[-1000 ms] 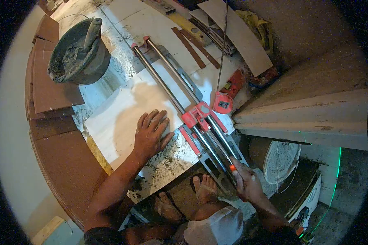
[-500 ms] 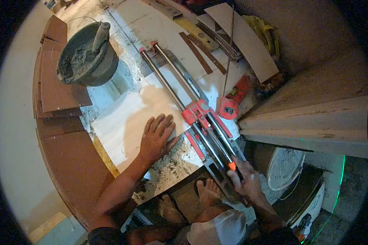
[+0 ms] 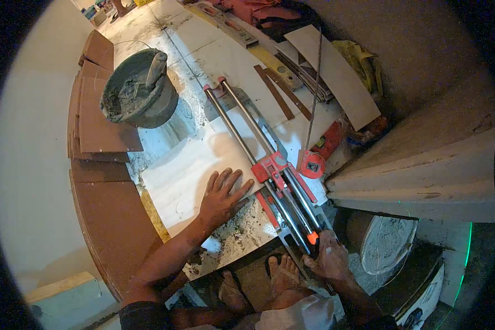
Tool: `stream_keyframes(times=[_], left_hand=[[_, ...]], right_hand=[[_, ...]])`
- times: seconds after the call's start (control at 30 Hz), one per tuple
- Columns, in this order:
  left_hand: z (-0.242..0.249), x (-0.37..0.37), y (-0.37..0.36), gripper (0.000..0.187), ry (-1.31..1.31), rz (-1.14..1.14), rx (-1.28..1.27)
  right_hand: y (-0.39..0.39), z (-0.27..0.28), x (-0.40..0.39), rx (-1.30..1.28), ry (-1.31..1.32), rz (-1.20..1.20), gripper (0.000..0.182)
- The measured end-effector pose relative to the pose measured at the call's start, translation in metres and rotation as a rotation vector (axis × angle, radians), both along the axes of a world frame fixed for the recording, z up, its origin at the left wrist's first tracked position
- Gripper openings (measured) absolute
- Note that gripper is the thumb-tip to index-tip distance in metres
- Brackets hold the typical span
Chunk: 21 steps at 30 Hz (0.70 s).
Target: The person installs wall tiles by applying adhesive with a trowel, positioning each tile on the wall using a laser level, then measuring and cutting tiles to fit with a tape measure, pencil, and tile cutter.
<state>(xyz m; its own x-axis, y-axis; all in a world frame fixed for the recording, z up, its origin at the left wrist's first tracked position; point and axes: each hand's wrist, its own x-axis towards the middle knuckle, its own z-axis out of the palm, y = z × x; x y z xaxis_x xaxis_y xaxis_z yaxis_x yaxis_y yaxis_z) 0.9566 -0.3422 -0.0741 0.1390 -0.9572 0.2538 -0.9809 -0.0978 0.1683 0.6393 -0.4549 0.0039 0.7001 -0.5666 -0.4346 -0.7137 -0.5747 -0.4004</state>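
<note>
A manual tile cutter [image 3: 240, 133] with two steel rails and a red carriage [image 3: 270, 166] lies diagonally on the floor. Under its rails sits a pale, veined tile [image 3: 187, 173]. My left hand [image 3: 223, 201] rests flat on that tile, fingers spread, close to the left of the carriage. At the cutter's near end, my right hand [image 3: 331, 257] is closed beside the orange tip of the handle [image 3: 312, 237]; its fingers are partly hidden, and it appears to grip the cutter there. A red tape measure [image 3: 313, 165] lies against the cutter's right side.
A bucket of mortar [image 3: 140, 91] with a trowel in it stands far left, beside stacked brown tiles [image 3: 110, 220]. Tile strips [image 3: 280, 93], a yellow level [image 3: 275, 63] and offcuts [image 3: 335, 77] lie at the back right. Another bucket [image 3: 388, 245] stands to the right.
The view has shifted, so the scene sits lower and further right. My left hand's fingers are spread wider on the tile. My right hand sits slightly further back from the orange tip.
</note>
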Motion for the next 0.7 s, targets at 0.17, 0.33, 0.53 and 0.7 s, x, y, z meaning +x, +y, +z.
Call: stream_keyframes(times=[0.17,0.33,0.53,0.7], left_hand=[[-0.0008,-0.0017,0.0033,0.062,-0.045,-0.005,0.052],[0.0034,-0.0023,0.0022,0.062,-0.003,-0.007,0.07],[-0.0001,-0.0021,0.0019,0.062,0.02,-0.002,0.036],[0.001,-0.0015,0.0022,0.062,0.015,-0.009,0.021]], right_hand=[[0.0008,0.0073,0.0041,0.04,0.015,-0.048,0.066],[-0.0008,0.0117,0.0086,0.097,0.078,-0.096,0.066],[0.0039,0.0032,0.002,-0.035,0.048,-0.026,0.067],[-0.001,0.0096,0.0089,0.08,0.15,-0.088,0.069]])
